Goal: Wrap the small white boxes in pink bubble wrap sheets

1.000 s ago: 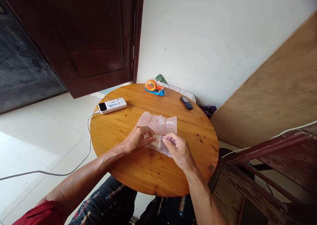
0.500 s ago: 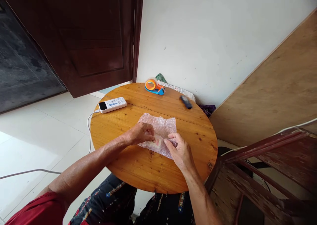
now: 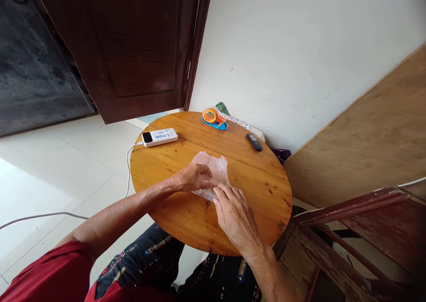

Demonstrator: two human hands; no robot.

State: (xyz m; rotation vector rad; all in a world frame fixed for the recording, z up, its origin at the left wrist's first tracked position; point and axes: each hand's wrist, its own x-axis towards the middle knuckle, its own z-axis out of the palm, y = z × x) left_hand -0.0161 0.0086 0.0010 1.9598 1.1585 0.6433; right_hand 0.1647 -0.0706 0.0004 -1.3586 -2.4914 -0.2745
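Bubble wrap (image 3: 215, 163), long axis approx. twd wall (image 3: 282, 49).

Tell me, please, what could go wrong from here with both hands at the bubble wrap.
The bubble wrap might shift or crease, since its far part lies loose beyond the left hand and right hand. The right hand also hides part of it, so a crease there could go unnoticed. The white cable hangs off the table and runs out of sight behind the left forearm; a snag could drag the white device it plugs into.
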